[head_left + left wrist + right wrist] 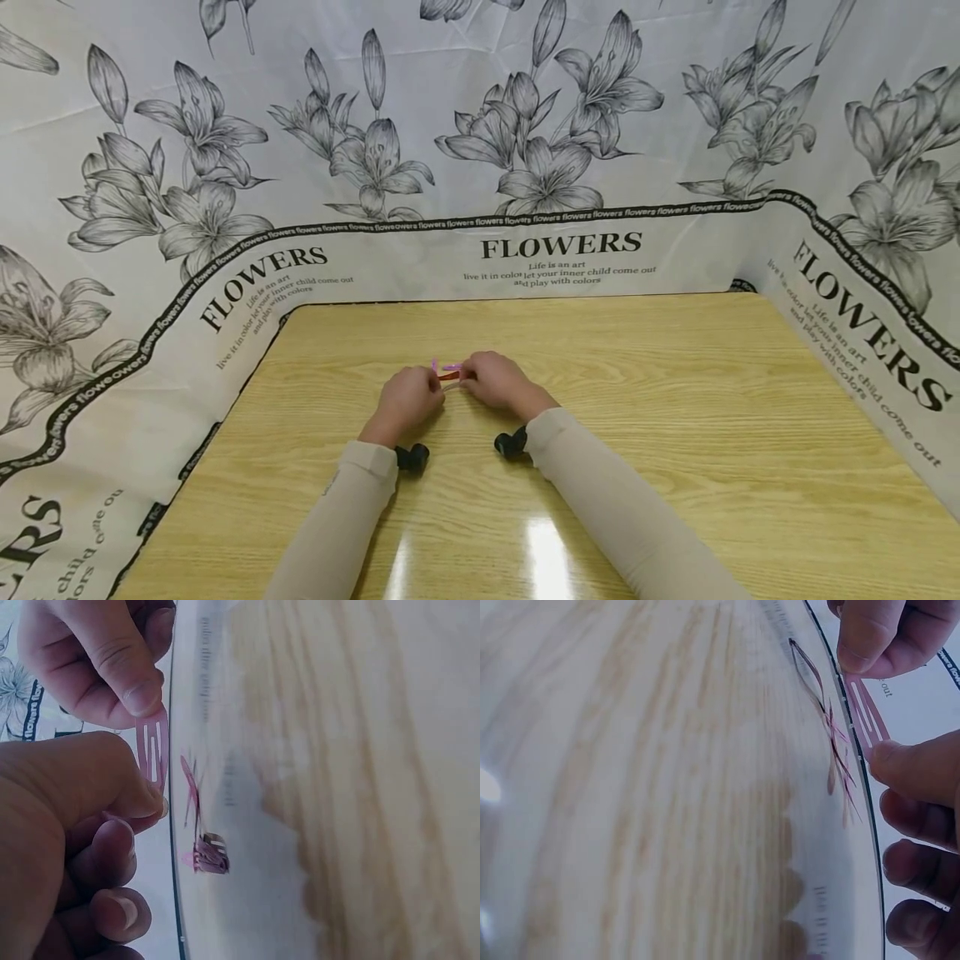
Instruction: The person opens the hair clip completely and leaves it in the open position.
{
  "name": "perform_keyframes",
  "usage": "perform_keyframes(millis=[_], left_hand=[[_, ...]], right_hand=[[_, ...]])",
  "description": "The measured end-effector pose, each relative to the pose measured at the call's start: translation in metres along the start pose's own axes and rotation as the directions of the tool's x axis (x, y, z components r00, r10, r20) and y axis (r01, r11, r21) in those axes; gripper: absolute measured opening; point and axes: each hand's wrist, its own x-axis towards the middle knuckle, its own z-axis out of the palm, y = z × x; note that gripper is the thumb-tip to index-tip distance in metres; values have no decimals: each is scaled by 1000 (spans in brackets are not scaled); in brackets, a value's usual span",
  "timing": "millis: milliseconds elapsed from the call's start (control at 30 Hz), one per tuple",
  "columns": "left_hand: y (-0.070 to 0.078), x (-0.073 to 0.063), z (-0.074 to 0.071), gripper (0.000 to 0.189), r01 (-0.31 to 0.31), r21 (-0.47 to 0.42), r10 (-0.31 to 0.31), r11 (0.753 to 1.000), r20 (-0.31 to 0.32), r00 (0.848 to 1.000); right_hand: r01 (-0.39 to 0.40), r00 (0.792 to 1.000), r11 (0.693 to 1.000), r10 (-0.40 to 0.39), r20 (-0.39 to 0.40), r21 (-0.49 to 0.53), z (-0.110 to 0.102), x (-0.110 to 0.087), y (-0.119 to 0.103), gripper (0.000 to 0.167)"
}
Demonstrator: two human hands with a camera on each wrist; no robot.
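A pink snap hair clip [140, 746] with long slots is stretched between my two hands, a little above the table. My left hand [409, 398] pinches one end between thumb and forefinger, its other fingers loosely curled. The opposite end sits between the thumb and fingers of my right hand [495, 381]. Behind the hands, several thin pink and red hair clips [832, 742] lie crossed in a small group on the table. A small pinkish claw clip [212, 855] is beside them in the left wrist view. In the head view my fingers partly hide this group.
The wood-grain table [675, 433] spreads around both hands and reflects light near its front. A white fabric backdrop [405, 258] printed with flowers and lettering surrounds its back and sides. Small black wrist cameras [512, 443] hang at the cuffs of the beige sleeves [600, 483].
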Motion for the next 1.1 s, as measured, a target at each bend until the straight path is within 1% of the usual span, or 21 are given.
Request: perform_keyframes(millis=[200, 433, 567, 733, 1100], left_hand=[[5, 0, -3, 15, -8, -36, 8, 999, 0, 1000], [10, 4, -3, 6, -35, -35, 34, 999, -40, 999], [12, 8, -3, 7, -42, -59, 38, 997, -64, 997], [15, 12, -3, 7, -73, -69, 66, 995, -96, 993], [28, 13, -5, 11, -142, -91, 135, 986, -81, 988]], right_hand=[[-16, 1000, 1000, 16, -5, 10, -6, -6, 1, 12], [-23, 1000, 1000, 23, -4, 13, -16, -13, 1, 12], [-34, 999, 999, 34, -16, 6, -21, -16, 2, 12], [-38, 999, 999, 38, -17, 4, -28, -20, 3, 12], [-41, 999, 999, 41, -14, -8, -39, -33, 10, 14]])
